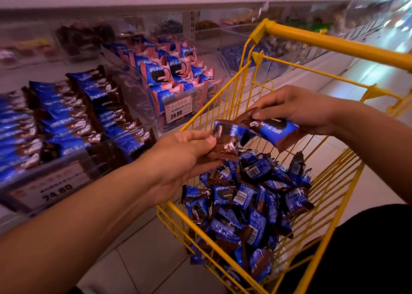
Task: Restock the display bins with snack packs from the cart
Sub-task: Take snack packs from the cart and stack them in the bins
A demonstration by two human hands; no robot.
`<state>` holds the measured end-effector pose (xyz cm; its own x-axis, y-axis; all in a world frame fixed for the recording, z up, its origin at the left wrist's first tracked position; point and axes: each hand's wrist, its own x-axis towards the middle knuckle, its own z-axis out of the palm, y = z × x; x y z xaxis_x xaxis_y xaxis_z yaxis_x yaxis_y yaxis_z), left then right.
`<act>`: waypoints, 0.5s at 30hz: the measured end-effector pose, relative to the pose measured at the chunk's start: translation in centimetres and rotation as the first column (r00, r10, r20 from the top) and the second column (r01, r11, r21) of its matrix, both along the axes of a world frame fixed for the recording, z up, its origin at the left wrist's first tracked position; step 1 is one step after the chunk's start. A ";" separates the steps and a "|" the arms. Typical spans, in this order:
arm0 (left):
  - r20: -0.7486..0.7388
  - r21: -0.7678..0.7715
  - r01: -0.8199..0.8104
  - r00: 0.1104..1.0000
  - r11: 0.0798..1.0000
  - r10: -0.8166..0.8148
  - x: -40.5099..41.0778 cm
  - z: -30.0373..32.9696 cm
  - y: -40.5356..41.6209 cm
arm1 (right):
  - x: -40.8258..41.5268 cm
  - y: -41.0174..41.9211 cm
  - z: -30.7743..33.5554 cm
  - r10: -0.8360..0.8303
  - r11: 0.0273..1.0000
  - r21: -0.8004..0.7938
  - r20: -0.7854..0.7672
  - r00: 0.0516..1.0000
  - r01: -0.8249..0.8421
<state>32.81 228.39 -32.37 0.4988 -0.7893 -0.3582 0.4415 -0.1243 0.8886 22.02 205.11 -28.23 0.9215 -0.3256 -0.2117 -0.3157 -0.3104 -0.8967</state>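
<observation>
A yellow wire cart (pixel 225 252) at centre right holds a heap of blue-and-brown snack packs (pixel 249 204). Above the cart, my left hand (pixel 180 160) is closed on a brown-and-blue pack (pixel 225 140) by its near end. My right hand (pixel 296 108) grips another blue-and-brown pack (pixel 275 129) from above; the two packs touch end to end. At left, a clear display bin (pixel 66 171) is filled with rows of matching blue-and-brown packs (pixel 73 119).
A second clear bin (pixel 196 97) of blue-and-pink packs stands beyond the first, with a 24.80 price tag (pixel 178 111). More bins and a shelf rail run along the back. The cart's yellow handle (pixel 334 44) crosses the upper right. Light floor tiles lie below.
</observation>
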 end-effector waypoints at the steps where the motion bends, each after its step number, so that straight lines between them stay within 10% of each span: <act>1: -0.020 -0.015 0.017 1.000 1.000 -0.018 0.1 0.0 0.0 | -0.3 -0.1 0.0 -0.001 0.999 -0.046 0.072 0.997 0.004; 8: -0.261 -0.159 0.006 0.964 0.987 -0.047 0.2 0.4 -0.2 | -0.4 2.2 1.5 0.130 0.881 -0.433 0.610 0.782 0.191; 15: -0.197 -0.301 -0.008 0.979 0.953 -0.054 0.7 0.8 -0.4 | -1.1 4.7 1.6 0.483 0.585 -0.795 0.499 0.720 0.159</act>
